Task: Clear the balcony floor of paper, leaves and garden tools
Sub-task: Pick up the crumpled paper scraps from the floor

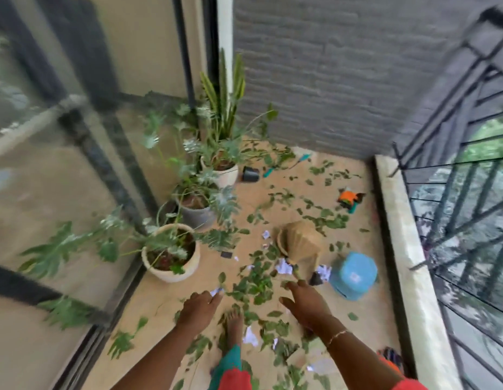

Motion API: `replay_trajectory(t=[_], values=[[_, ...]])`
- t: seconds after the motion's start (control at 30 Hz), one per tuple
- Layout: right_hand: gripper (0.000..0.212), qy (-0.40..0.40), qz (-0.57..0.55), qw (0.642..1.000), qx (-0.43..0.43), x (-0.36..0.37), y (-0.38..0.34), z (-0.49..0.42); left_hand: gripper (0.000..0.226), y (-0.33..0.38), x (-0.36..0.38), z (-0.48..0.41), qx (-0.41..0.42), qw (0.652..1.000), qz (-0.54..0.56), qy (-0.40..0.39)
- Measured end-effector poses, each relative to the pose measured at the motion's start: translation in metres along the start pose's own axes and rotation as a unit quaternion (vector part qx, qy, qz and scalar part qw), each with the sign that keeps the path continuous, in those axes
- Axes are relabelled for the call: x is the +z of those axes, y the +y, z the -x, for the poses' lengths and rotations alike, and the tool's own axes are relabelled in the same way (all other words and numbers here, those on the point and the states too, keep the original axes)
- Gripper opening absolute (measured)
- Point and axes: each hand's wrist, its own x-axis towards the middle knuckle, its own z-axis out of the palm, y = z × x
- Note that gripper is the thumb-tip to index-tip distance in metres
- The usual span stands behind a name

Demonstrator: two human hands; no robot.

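Green leaves (253,285) lie scattered over the tan balcony floor (165,299). Crumpled white paper (284,267) sits among them, with another piece (250,337) beside my bare foot. A teal hand tool (268,172) lies far back, and an orange and teal tool (347,199) lies near the ledge. My left hand (199,305) reaches down with a white paper scrap (216,291) pinched at its fingertips. My right hand (303,302) hovers over the leaves with its fingers spread, holding nothing.
Potted plants (171,257) line the glass door on the left. A tipped wicker basket (301,240), an overturned blue tub (353,274) and a small fallen black pot (250,174) lie on the floor. A stone ledge (399,220) with a metal railing bounds the right side.
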Motion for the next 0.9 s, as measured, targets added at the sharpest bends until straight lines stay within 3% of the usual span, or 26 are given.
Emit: replay_trajectory(t=[0.23, 0.57, 0.9], values=[[0.048, -0.025, -0.026, 0.997, 0.072, -0.054, 0.037, -0.091, 0.055, 0.072, -0.045, -0.115, 0.046, 0.997, -0.019, -0.057], [0.046, 0.01, -0.128, 0.977, 0.17, -0.131, 0.066, -0.198, 0.037, 0.187, -0.14, -0.242, 0.114, 0.986, -0.096, -0.073], [0.038, 0.05, -0.183, 0.948, 0.258, -0.18, 0.141, -0.262, 0.044, 0.31, -0.151, -0.345, 0.175, 0.963, -0.184, -0.094]])
